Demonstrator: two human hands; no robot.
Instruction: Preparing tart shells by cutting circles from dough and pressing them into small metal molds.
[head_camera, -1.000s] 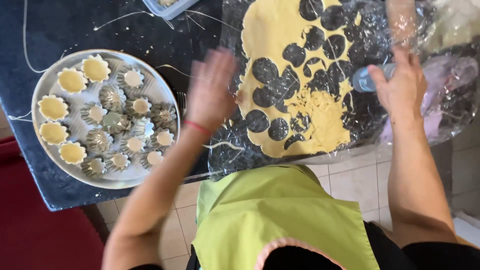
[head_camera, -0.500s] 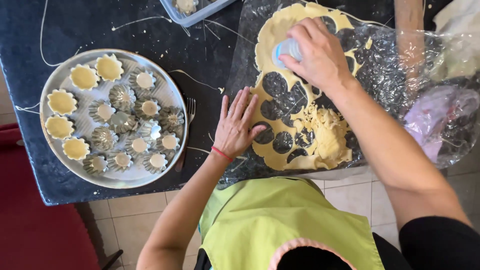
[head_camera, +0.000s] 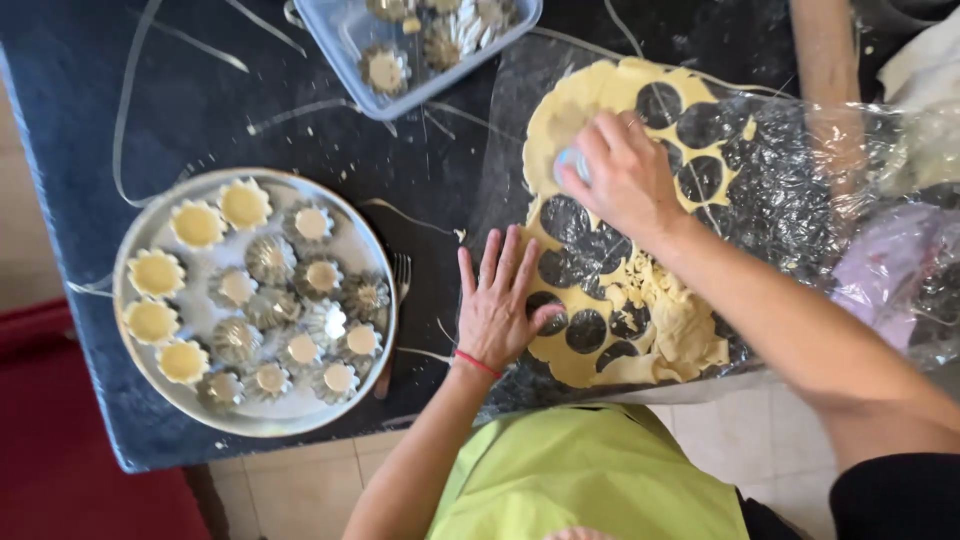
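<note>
A rolled sheet of yellow dough (head_camera: 580, 110) full of round cut-out holes lies on clear plastic film on the dark counter. My right hand (head_camera: 625, 180) presses a small round light-blue cutter (head_camera: 570, 162) into the dough near its left edge. My left hand (head_camera: 500, 300) lies flat, fingers spread, on the film at the lower left edge of the dough. A red band circles that wrist.
A round metal tray (head_camera: 370, 245) at the left holds several fluted tart moulds, some lined with dough. A clear plastic box (head_camera: 345, 45) with more moulds sits at the top. A wooden rolling pin (head_camera: 830, 70) lies at the top right. A fork (head_camera: 398, 275) lies beside the tray.
My right hand swung from the right side to the dough's left part and pressed the cutter down. My left hand came down from mid-air and settled flat on the film.
</note>
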